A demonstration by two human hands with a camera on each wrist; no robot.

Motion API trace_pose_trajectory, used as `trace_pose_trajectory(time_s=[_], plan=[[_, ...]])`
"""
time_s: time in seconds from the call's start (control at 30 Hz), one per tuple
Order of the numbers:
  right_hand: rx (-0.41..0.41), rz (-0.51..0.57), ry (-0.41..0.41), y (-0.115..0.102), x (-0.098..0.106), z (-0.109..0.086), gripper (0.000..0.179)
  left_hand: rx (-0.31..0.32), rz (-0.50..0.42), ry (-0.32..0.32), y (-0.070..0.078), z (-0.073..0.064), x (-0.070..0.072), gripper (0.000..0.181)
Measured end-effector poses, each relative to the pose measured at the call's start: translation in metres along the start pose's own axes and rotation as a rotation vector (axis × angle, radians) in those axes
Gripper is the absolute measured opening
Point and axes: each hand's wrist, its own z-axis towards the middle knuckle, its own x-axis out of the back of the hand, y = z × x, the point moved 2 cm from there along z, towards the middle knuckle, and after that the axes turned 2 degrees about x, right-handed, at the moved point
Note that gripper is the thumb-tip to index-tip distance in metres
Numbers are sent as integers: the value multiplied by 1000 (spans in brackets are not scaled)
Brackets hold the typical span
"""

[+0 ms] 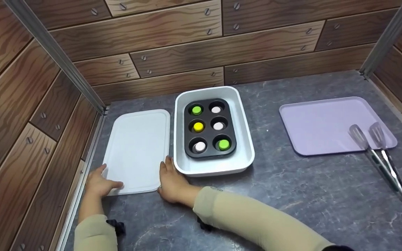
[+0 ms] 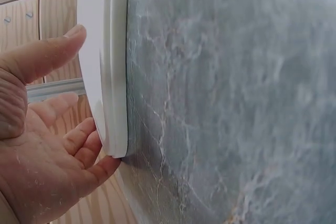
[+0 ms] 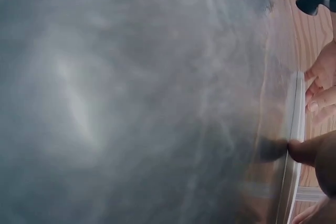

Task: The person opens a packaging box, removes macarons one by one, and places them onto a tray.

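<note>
A white rectangular lid (image 1: 138,150) lies on the counter at the left in the head view. My left hand (image 1: 98,183) is at its front left corner, fingertips against the side and thumb stretched over the top. In the left wrist view, the fingers touch the lid's rim (image 2: 118,77) while the thumb stands apart from them. Along the lid's right side rest the extended fingers of my right hand (image 1: 173,183), close to a white deep dish (image 1: 246,153). The right wrist view shows a thumb (image 3: 302,151) right at the lid's edge.
Inside the dish sits a black muffin tin (image 1: 208,136) with green, yellow and pale pink pieces in its cups. A lilac tray (image 1: 321,129) lies at the right, with metal tongs (image 1: 384,157) across its front corner. Wood-patterned walls (image 1: 173,59) enclose the counter.
</note>
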Motion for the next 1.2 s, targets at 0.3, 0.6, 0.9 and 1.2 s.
trace_pose_trajectory(time_s=[0.3,0.6,0.9,1.2], plan=[[304,-78,-78,3,43,-76,90,-115,-28,69,48,-16,-19,97],[321,224,328,66,183,-141,81,-449,-447,71,135,-56,-51,82],[174,182,722,172,261,-192,83,-501,-542,-2,143,-62,-91,100],[-170,202,879,285,281,-254,83,-455,-635,-125,147,-56,-121,100]])
